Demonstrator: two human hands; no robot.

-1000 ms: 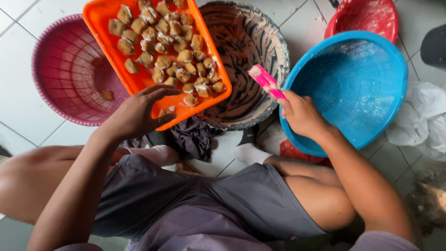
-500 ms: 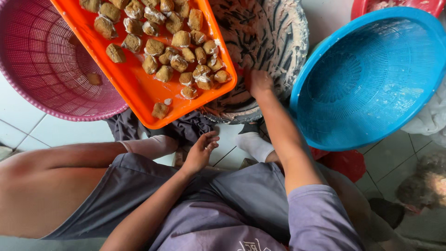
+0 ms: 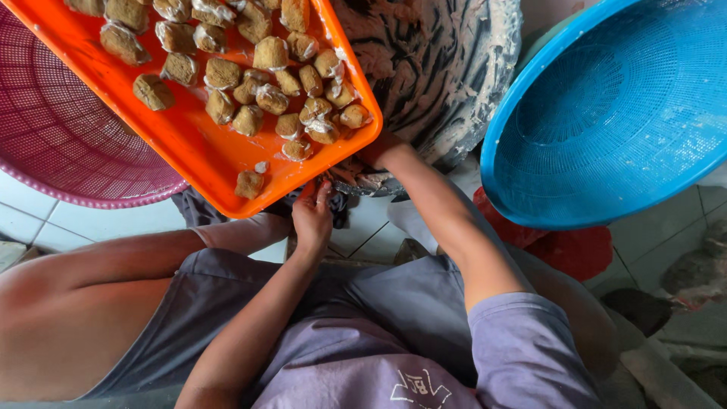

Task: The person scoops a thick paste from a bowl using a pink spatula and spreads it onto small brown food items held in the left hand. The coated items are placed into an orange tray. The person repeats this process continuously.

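left hand [image 3: 312, 216]: fingers loose, touched flat orange plastic tray [image 3: 189, 144] edge
right hand [image 3: 379, 149]: under tray, grip cannot tell
tip: keep tray level, browned cubes [image 3: 273, 83] slide

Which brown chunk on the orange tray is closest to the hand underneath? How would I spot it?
Find the big orange tray lying over the pink basket. Go to its lowest edge, just above the left hand. There one brown chunk sits alone, apart from the crowded pile higher up, with only a tiny pale crumb nearby.
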